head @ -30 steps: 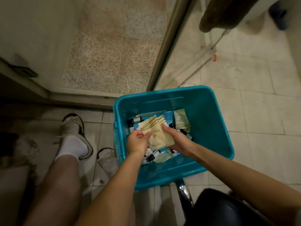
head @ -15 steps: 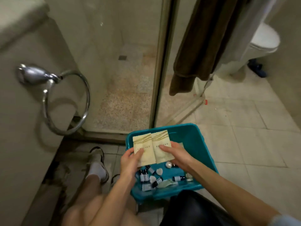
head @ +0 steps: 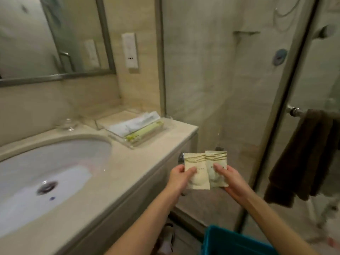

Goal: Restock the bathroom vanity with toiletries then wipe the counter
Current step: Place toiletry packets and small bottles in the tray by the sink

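Bathroom: beige stone desk (head: 139,168) with inset sink (head: 55,159); clear tray (head: 137,143) of wrapped toiletries at far end. Two cream sachets, edges overlapping, in air beside desk front: left sachet (head: 197,174) pinched in fingers of left hand (head: 179,178), right sachet (head: 219,172) likewise in right hand (head: 231,182). Teal bin (head: 230,242) below.

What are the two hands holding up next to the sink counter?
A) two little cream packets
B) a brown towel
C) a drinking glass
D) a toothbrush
A: the left hand pinches the left packet and the right hand pinches the right packet. The two cream packets are held side by side, their edges overlapping.
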The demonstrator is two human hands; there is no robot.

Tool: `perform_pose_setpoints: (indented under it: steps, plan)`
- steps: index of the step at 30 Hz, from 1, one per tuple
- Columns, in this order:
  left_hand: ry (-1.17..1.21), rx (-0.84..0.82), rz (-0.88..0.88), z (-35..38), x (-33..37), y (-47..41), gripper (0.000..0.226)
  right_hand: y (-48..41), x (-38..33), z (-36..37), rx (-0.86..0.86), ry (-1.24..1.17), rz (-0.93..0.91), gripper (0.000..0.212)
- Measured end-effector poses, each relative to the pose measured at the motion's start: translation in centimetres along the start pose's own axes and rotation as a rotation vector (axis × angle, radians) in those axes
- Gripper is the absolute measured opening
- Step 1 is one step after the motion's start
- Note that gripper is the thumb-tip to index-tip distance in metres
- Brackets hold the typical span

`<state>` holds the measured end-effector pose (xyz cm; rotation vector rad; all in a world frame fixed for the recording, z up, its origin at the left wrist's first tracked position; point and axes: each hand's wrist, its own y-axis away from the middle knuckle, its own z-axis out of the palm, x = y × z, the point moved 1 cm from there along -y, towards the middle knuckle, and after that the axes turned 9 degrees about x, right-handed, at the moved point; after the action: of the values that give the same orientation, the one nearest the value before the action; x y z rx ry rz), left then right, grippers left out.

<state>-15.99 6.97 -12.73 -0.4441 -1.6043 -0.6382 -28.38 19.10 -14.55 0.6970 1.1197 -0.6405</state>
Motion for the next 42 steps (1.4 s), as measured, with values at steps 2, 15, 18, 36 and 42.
perform_pose_setpoints:
  steps: [2, 15, 18, 36, 42]
  plan:
    - [-0.029, 0.066, 0.068, -2.4, 2.8, -0.3, 0.021, -0.4, -2.6, 3.4, -0.085, 0.034, -0.041, 0.024]
    - [-0.336, 0.281, 0.257, -16.5, 13.8, -9.9, 0.024, -11.4, -11.6, 18.5, -0.283, 0.384, -0.343, 0.011]
    - [-0.431, 0.298, 0.258, -18.3, 13.7, -13.4, 0.023, -15.3, -13.5, 20.6, -0.257, 0.456, -0.470, 0.013]
    - [-1.221, -0.031, 0.387, -18.3, 11.6, -18.2, 0.029, -23.7, -9.5, 26.1, -0.800, 0.990, -0.311, 0.030]
    - [-1.199, 0.176, 0.531, -19.3, 10.1, -16.8, 0.040, -23.3, -8.4, 26.3, -0.802, 1.083, -0.348, 0.031]
